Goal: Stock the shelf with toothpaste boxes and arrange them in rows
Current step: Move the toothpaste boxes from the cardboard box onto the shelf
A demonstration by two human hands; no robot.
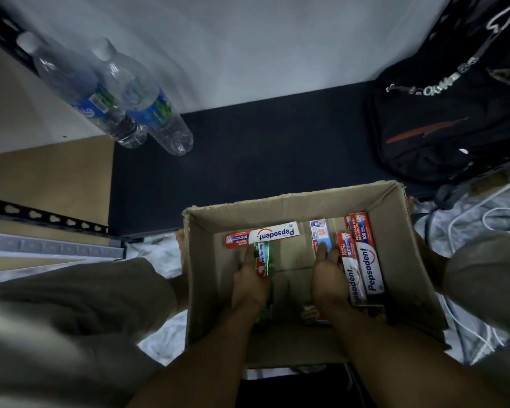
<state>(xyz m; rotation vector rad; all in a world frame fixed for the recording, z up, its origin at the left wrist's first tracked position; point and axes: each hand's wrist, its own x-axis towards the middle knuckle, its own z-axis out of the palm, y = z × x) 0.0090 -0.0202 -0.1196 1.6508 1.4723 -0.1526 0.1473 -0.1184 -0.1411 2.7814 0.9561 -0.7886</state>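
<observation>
Left fingers (249,256) curl round the green whitening box (264,254). Right fingers (324,251) rest on a blue box (321,231) — can't tell if gripping. Both boxes lie low in the carton (206,275). Pick-up step, I'd say. Next: lift out, carry to the dark shelf (262,148) at the far side.

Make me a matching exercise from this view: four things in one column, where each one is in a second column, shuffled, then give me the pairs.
Things:
1. green whitening box
2. water bottles
3. black backpack
4. crosswise Pepsodent box

Places:
A. right end of the dark shelf
B. held in the left hand
C. against the cardboard carton's far wall
D. left end of the dark shelf

Pairs: 1-B, 2-D, 3-A, 4-C
</observation>
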